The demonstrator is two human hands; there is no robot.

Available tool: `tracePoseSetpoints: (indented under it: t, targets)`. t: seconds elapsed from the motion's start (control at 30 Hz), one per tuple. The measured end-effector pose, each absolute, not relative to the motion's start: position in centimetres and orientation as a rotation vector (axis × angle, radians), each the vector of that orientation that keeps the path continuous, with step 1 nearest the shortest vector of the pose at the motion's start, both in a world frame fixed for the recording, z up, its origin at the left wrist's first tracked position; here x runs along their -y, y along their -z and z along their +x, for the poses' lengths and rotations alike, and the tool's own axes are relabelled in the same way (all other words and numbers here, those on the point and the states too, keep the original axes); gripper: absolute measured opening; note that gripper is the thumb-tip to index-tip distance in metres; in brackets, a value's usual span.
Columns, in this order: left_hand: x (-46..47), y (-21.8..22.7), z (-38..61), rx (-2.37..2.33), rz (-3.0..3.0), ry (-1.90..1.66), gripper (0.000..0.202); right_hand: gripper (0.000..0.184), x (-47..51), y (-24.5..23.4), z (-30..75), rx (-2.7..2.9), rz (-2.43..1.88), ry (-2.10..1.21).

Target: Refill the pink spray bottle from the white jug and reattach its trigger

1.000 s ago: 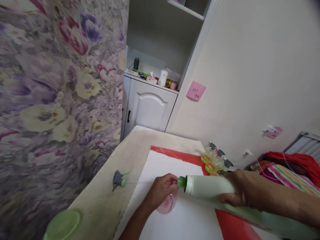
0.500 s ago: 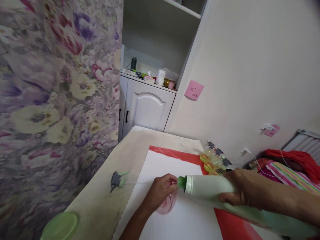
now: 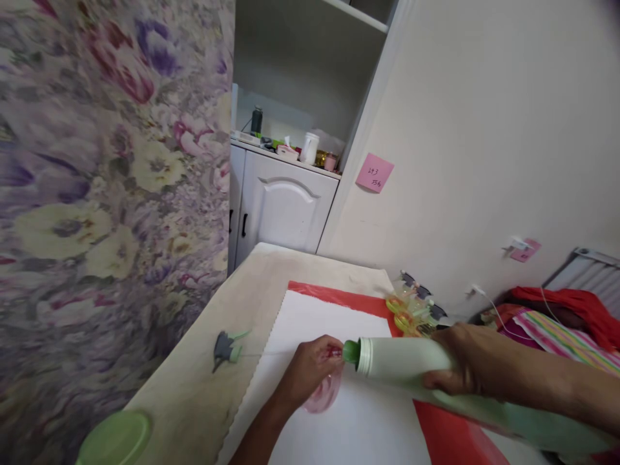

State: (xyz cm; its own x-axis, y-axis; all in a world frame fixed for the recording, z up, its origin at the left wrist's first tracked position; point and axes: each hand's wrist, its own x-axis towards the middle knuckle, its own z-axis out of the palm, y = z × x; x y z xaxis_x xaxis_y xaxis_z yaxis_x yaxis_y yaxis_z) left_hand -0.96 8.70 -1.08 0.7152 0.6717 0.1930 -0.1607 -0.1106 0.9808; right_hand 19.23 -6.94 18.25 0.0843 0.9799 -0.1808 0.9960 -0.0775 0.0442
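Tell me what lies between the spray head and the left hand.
In the head view, a thin tube runs from the spray head toward the left hand, crossing the beige table cover onto the white sheet.

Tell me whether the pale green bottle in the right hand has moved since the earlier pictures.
No, not noticeably: the pale green bottle keeps its place relative to the table; both shift slightly left in the picture together.
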Motion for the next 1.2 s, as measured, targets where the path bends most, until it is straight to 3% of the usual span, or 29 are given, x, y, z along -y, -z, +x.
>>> tracePoseSetpoints:
  t: [0.5, 0.7, 1.2]
  targets:
    - [-8.6, 1.0, -1.0, -0.457, 1.536, -0.746, 0.015, 0.051, 6.7, -18.7, 18.9, -1.963, 2.179, 0.172]
    - [-8.6, 1.0, -1.0, -0.465, 1.538, -0.743, 0.015, 0.041, 6.6, -19.3, 18.0, -1.879, 2.210, 0.223]
    - [-8.5, 0.8, -1.0, -0.441, 1.532, -0.747, 0.014, 0.046, 6.6, -19.3, 18.1, -1.899, 2.182, 0.217]
